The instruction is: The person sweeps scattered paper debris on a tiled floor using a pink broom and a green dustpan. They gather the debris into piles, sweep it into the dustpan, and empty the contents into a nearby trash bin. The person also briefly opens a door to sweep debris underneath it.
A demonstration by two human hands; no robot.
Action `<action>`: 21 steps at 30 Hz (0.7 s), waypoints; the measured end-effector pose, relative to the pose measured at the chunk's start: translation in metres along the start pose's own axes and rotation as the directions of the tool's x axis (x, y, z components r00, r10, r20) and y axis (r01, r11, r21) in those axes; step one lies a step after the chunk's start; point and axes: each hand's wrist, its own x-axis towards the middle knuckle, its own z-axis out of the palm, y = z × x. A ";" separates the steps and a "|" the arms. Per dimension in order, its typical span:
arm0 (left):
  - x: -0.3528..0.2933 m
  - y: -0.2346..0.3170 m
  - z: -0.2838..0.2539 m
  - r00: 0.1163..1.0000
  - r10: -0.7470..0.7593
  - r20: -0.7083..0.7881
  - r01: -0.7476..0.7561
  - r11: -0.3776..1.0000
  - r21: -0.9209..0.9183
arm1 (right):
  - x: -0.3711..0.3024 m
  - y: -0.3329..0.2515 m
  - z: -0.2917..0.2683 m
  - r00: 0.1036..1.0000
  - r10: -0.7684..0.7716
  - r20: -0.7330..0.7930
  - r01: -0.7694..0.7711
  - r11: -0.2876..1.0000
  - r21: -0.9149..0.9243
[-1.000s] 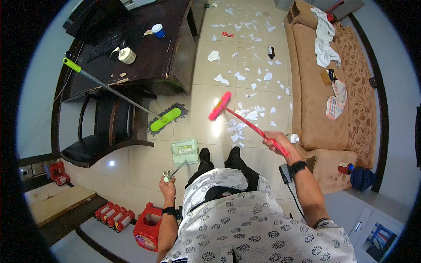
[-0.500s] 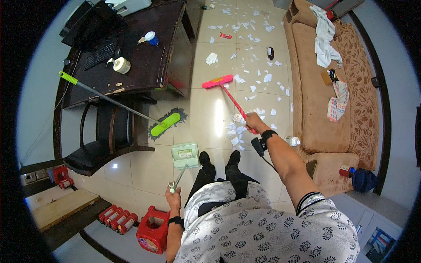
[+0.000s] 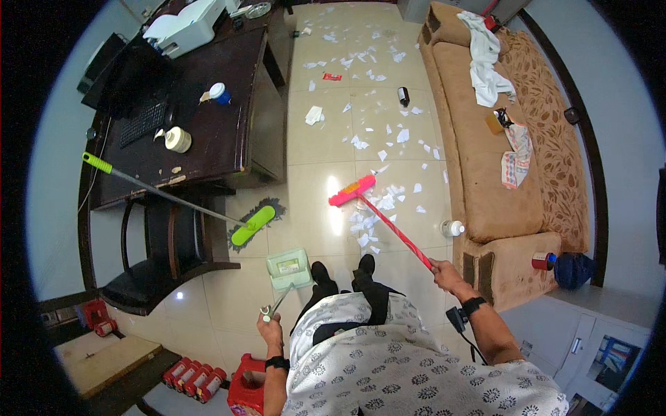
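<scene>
My right hand (image 3: pixel 449 275) is closed round the end of a red-handled broom (image 3: pixel 395 229). The broom's pink head (image 3: pixel 352 191) is over the tiled floor, against the far side of a pile of torn white paper scraps (image 3: pixel 365 223). With my left hand (image 3: pixel 270 328) I grip the upper end of a dustpan's handle. The pale green dustpan (image 3: pixel 298 256) rests on the floor just left of my feet. More paper scraps (image 3: pixel 403 135) lie scattered farther off across the tiles.
A green mop (image 3: pixel 254 226) leans on the dark desk (image 3: pixel 229 149) at left, near a black chair (image 3: pixel 142 260). A brown sofa (image 3: pixel 485 187) lines the right. On the floor are a dark bottle (image 3: pixel 404 96), a white bottle (image 3: pixel 453 228), a red wrapper (image 3: pixel 332 76) and red containers (image 3: pixel 248 388).
My right hand has drawn back toward me and rightward, bringing the broom head nearer to the paper pile. My left hand and the dustpan have stayed almost in place.
</scene>
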 end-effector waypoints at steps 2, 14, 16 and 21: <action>0.009 0.003 0.001 0.998 -0.049 -0.027 0.050 0.998 0.027 | -0.010 -0.002 -0.005 1.000 -0.003 -0.008 0.003 0.999 0.045; 0.029 0.021 0.007 0.999 -0.015 -0.033 0.016 0.999 0.039 | 0.182 -0.131 -0.004 0.987 -0.123 -0.102 0.149 0.939 0.310; 0.026 0.024 0.007 0.999 0.001 -0.042 0.002 0.998 0.071 | 0.211 -0.154 -0.012 0.993 -0.070 -0.092 0.088 0.974 0.208; 0.016 0.014 0.001 0.998 0.024 -0.054 -0.015 0.988 0.153 | 0.216 -0.137 -0.008 0.975 -0.152 -0.161 0.140 0.986 -0.087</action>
